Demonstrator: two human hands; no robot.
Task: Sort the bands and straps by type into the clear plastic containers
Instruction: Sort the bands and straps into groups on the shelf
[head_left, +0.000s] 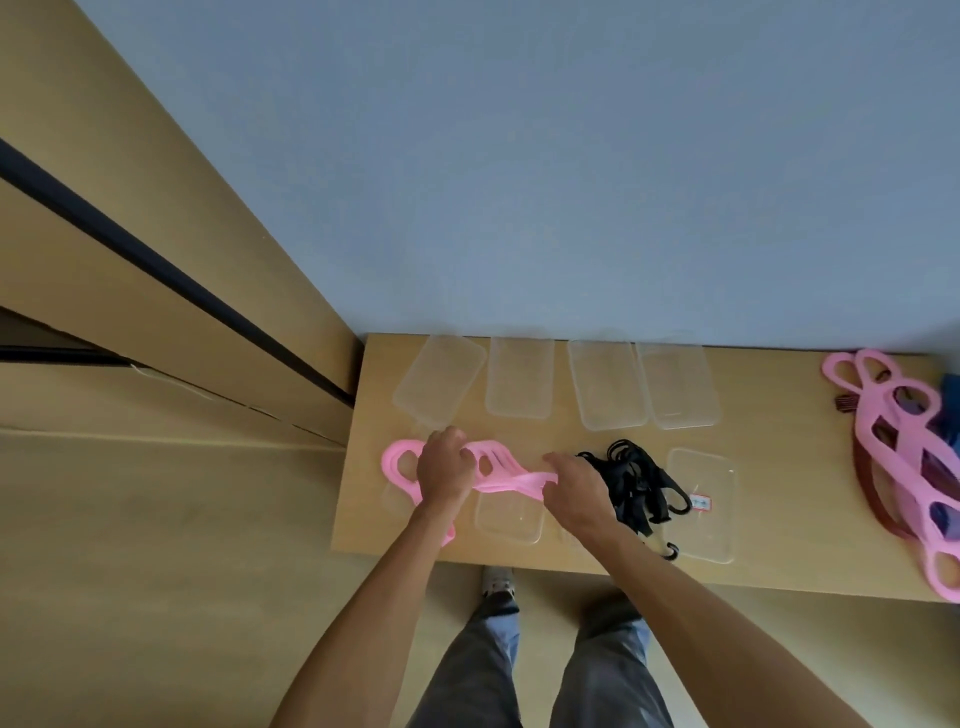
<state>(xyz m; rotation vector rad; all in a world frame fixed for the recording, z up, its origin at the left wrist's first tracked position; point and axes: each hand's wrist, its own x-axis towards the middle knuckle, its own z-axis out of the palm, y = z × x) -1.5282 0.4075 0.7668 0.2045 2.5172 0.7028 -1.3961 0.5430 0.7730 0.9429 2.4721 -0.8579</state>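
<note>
Both hands grip the pink band (498, 480): left hand (444, 470) curled on its looped end, right hand (574, 491) pinching the middle, above the counter (779, 493).

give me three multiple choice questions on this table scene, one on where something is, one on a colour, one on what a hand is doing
1. Where does the pile of black straps lie?
A. inside a back-row container
B. on the table just right of the right hand
C. on the floor

2. What colour is the band stretched between the two hands?
A. pink
B. green
C. white

3. What is the left hand doing?
A. resting flat on the bare table
B. hanging at the person's side
C. holding the band with curled fingers

Key: 1 B, the straps sit on the wooden table beside the right hand; 2 A, the band is plainly pink; 3 C, its fingers curl round the band in a closed grip.
</note>
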